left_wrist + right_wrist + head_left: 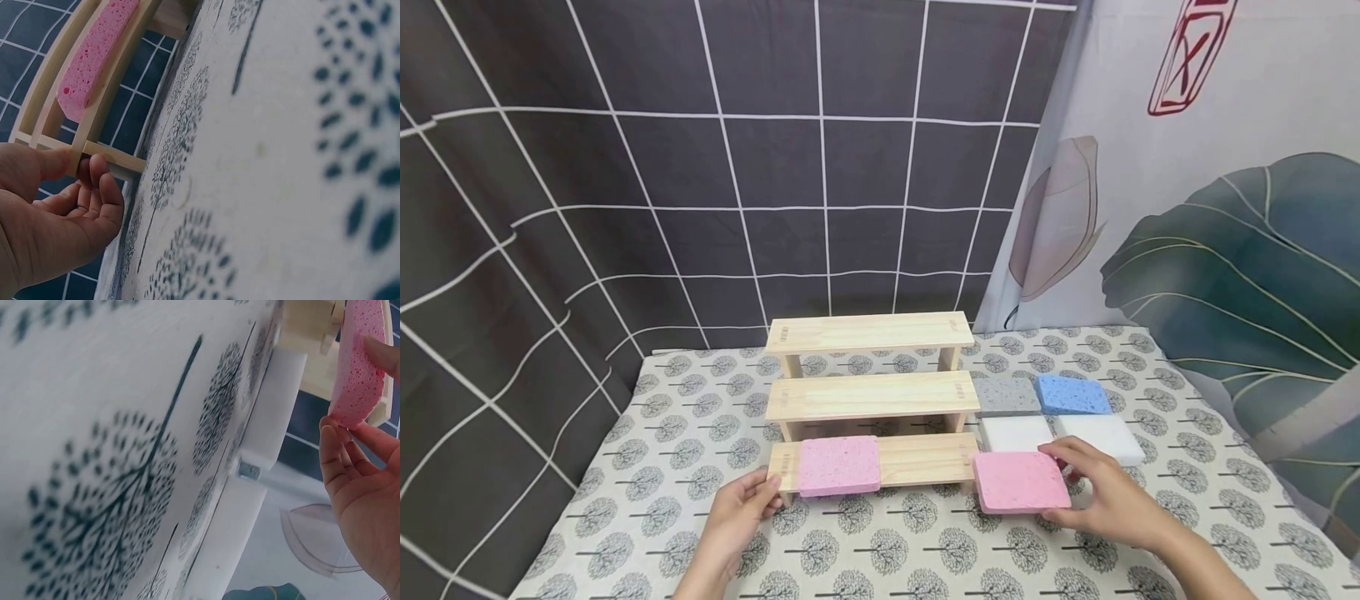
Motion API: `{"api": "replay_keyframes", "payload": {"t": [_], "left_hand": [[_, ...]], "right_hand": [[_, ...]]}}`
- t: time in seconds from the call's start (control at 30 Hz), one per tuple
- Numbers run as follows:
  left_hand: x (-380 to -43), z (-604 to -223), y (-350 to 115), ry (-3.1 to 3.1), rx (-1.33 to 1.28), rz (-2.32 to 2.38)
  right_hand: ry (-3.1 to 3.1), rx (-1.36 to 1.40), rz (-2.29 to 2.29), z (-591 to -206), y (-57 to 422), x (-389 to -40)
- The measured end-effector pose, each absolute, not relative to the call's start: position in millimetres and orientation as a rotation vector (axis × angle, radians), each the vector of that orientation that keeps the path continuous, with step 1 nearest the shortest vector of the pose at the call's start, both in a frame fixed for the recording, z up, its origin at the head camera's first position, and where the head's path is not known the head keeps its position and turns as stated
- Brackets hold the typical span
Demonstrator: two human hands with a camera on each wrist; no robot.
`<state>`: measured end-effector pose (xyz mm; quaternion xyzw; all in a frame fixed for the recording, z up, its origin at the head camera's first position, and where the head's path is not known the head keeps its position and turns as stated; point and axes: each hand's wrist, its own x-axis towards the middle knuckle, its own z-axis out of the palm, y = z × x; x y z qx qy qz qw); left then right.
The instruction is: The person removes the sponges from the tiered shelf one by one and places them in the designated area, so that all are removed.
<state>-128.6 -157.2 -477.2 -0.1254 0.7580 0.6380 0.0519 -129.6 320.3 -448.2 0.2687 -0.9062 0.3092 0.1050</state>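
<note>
A three-tier wooden step rack (868, 398) stands on the cloth. My left hand (741, 508) pinches the left end of its lowest board, thumb on top and fingers curled below, as the left wrist view shows. One pink sponge (839, 465) lies flat on that board, towards the left. In my right hand (1101, 492) is a second pink sponge (1021, 482), gripped at its right end between thumb and fingers. It is just off the right end of the lowest board; whether they touch I cannot tell. The right wrist view shows this sponge's porous edge.
Right of the rack lie a grey sponge (1006, 395), a blue sponge (1072, 394) and two white sponges, one nearer the rack (1015, 433) and another white sponge (1105, 437) partly behind my right hand. A tree-print cloth (662, 500) covers the table. Dark checked fabric (865, 167) hangs behind.
</note>
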Motion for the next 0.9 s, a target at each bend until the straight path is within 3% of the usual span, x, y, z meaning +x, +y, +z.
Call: {"api": "replay_keyframes", "payload": {"t": [0.9], "left_hand": [[-130, -478, -158, 2.306, -0.398, 1.908]], "right_hand": [[-2.933, 0.752, 0.723, -456, 343, -126]]}}
